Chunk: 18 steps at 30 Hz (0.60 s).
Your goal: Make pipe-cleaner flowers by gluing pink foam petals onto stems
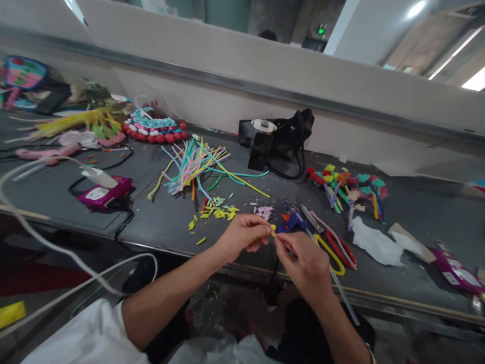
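In the head view, my left hand (246,235) and my right hand (307,260) meet just above the table's front edge. Both pinch a small yellow piece (273,229), apparently pipe cleaner, between their fingertips. Behind the fingers lies a blue glue gun (291,222). Cut yellow pieces (220,213) and lilac pieces (264,211) are scattered beyond my left hand. Farther back a loose bundle of pastel pipe cleaners (185,169) fans out. Scissors (312,218) and red and yellow loops (335,253) lie beside my right hand; a clear glue stick (345,298) overhangs the edge.
Fuzzy flowers (350,189) and crumpled white paper (377,242) lie at the right. A black bag (291,131) with a phone (259,150) stands against the partition. Purple boxes (104,193) sit on both sides. A white cable (49,230) loops across the left.
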Motion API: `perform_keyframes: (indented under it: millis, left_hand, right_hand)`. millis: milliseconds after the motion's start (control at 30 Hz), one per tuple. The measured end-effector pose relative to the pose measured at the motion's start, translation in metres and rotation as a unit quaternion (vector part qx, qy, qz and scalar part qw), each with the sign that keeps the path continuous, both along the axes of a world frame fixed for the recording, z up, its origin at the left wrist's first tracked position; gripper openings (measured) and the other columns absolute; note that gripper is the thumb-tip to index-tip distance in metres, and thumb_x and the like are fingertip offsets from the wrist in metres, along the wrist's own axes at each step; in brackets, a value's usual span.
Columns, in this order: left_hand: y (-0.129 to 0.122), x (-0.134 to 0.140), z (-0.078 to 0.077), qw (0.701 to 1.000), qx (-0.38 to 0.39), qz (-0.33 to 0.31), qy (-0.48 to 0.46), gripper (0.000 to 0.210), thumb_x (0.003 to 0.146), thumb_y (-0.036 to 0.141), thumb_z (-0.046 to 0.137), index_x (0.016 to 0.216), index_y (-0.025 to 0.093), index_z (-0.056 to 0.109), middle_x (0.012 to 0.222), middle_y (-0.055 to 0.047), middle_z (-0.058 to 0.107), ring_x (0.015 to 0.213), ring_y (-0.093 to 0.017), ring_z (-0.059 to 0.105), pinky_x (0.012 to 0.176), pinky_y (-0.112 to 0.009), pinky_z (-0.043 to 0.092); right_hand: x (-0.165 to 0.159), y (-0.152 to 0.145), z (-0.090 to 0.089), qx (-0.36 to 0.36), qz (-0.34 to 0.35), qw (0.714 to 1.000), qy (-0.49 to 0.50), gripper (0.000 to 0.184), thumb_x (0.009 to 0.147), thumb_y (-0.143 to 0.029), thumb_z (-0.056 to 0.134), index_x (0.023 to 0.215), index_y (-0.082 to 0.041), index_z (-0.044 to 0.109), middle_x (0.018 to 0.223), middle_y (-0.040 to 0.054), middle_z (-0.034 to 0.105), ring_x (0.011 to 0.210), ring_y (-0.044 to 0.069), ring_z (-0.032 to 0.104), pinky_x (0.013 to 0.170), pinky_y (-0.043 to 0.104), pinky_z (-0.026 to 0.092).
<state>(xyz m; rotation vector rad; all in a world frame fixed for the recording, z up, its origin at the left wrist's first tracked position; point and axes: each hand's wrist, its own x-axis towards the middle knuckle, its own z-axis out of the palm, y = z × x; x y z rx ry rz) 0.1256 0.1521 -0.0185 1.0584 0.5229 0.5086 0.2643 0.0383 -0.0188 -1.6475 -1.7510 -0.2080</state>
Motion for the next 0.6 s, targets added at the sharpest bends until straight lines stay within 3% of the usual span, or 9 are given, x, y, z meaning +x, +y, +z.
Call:
perform_keyframes:
  millis: [333,433,600]
  left_hand:
    - [0.0042,-0.0033,0.0042,0.998,0.002,-0.062,-0.001,0.03,0.069,0.036,0.075,0.085,0.01,0.069,0.065,-0.003,0.069,0.041,-0.009,0.057,0.035,-0.018,0.041]
    - [0.0028,-0.002,0.0022,0.999,0.018,-0.044,0.003,0.029,0.07,0.035,0.075,0.082,0.01,0.068,0.063,-0.002,0.068,0.04,-0.008,0.056,0.035,-0.017,0.042]
    - [-0.0035,0.002,-0.0002,0.999,0.029,0.019,-0.001,0.024,0.072,0.034,0.072,0.077,0.012,0.067,0.061,0.0,0.065,0.038,-0.006,0.052,0.034,-0.016,0.039]
  right_hand:
    - [-0.0039,0.0008,0.0067,-0.059,-0.046,0.982,0.172,0.012,0.086,-0.027,0.061,0.078,-0.021,0.068,0.069,-0.0006,0.069,0.056,0.012,0.058,0.056,0.023,0.046]
    - [-0.0044,0.0018,0.0061,-0.104,-0.049,0.959,0.259,0.017,0.085,-0.034,0.062,0.078,-0.02,0.07,0.066,-0.0001,0.068,0.054,0.012,0.057,0.051,0.023,0.044]
    - [-0.0072,0.004,0.0005,-0.162,-0.048,0.897,0.408,0.025,0.082,-0.043,0.065,0.085,-0.019,0.072,0.06,-0.0002,0.064,0.045,0.01,0.05,0.041,0.02,0.04]
